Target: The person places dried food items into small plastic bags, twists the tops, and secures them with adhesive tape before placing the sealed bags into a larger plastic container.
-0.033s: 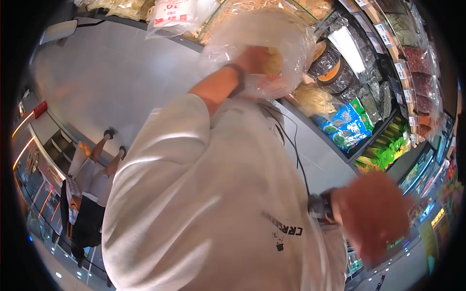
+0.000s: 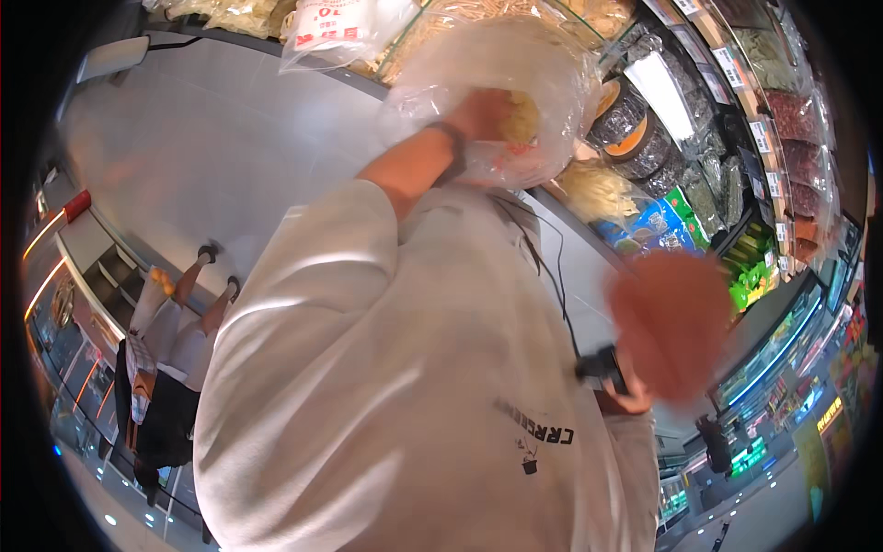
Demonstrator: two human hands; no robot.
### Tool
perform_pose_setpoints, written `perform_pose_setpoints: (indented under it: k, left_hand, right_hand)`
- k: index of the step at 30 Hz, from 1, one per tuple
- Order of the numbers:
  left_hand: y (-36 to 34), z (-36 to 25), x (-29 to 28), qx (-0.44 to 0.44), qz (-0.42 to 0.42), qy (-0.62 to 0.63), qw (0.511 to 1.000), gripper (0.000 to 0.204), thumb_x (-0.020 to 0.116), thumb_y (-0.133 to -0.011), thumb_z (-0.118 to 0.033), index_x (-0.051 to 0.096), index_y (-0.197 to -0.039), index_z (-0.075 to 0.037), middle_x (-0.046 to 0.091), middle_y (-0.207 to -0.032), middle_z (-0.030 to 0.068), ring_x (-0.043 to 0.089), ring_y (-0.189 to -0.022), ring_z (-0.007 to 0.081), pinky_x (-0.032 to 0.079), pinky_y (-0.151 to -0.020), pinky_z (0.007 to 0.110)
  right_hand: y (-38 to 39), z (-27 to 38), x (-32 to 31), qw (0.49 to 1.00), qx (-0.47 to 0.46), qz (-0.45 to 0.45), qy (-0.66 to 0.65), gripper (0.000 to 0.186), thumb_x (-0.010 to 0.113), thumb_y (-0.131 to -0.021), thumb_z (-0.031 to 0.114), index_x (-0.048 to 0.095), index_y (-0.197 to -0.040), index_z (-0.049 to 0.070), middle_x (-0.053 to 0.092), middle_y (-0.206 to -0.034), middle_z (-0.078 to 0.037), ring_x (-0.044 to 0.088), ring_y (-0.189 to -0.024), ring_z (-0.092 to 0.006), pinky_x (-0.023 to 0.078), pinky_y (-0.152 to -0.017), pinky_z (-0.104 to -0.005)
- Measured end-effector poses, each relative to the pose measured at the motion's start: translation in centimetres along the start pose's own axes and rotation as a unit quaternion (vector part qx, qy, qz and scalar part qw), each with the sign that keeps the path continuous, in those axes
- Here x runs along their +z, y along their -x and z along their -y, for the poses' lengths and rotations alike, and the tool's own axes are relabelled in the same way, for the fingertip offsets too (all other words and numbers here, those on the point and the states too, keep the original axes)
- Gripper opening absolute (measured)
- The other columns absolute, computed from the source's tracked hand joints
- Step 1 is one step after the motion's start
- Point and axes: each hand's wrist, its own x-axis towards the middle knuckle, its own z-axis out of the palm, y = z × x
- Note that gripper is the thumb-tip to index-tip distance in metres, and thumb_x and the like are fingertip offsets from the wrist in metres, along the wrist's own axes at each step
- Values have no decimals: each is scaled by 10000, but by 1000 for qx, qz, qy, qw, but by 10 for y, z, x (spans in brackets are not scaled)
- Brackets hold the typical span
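My left hand (image 2: 483,112) reaches away from me, a dark band round its wrist, to a large clear plastic bag (image 2: 552,69). Its fingers are closed at the bag, which billows around them. A pale yellow clump (image 2: 521,118) shows through the film next to my fingertips; what it is I cannot make out. Close to the camera at the right, my right hand (image 2: 667,327) is smeared by motion, with a black band at its wrist. Whether it holds anything does not show.
Beyond the bag, a display holds pale dried strips (image 2: 451,41) and a white printed bag (image 2: 336,28). To the right lie dark wrapped rounds (image 2: 635,138), a blue packet (image 2: 664,225) and shelved reddish packs (image 2: 791,120). A person (image 2: 170,386) is at the far left.
My right hand has moved up and to the left in the view, now covering part of the blue packet. My left hand and the plastic bag have stayed nearly in place.
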Motion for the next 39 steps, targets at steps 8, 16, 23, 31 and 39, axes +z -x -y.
perform_pose_setpoints:
  k: [8, 16, 23, 31, 39]
  left_hand:
    - [5, 3, -30, -118, 152, -23, 981, 484, 734, -770, -405, 697, -1136, -90, 669, -1163, 198, 650, -1095, 335, 507, -927, 448]
    - [23, 41, 1, -273, 82, -96, 954, 445, 673, -844, -335, 671, -1225, -104, 657, -1249, 144, 627, -1138, 315, 484, -959, 418]
    - [25, 44, 42, -274, 28, 35, 961, 437, 637, -840, -298, 660, -1236, -114, 637, -1289, 150, 572, -1221, 330, 423, -1036, 433]
    - [26, 9, -13, -263, 59, 151, 951, 438, 722, -826, -342, 697, -1160, -61, 675, -1221, 180, 630, -1149, 320, 486, -981, 414]
    - [13, 2, -35, -264, 47, 124, 955, 467, 651, -876, -363, 655, -1266, -106, 663, -1253, 185, 618, -1180, 306, 464, -1011, 379]
  right_hand:
    - [-81, -423, 16, 897, 276, 215, 269, 416, 694, -855, 246, 638, -1201, 23, 697, -1054, -221, 683, -955, -344, 526, -882, -401]
    - [-135, -353, 47, 802, 339, 251, 422, 387, 719, -792, 177, 677, -1163, 79, 719, -1045, -140, 697, -968, -293, 554, -819, -364]
    - [-127, -317, 66, 809, 273, 222, 471, 450, 618, -853, 389, 660, -1225, 139, 666, -1213, -146, 639, -1107, -350, 511, -949, -425]
    - [-116, -347, 47, 857, 388, 168, 294, 715, 841, -676, 441, 637, -1239, 52, 691, -1143, -198, 686, -988, -321, 555, -888, -417]
    - [-113, -328, 66, 855, 371, 163, 323, 390, 723, -800, 83, 658, -1177, 5, 672, -1192, -234, 641, -1133, -391, 545, -886, -423]
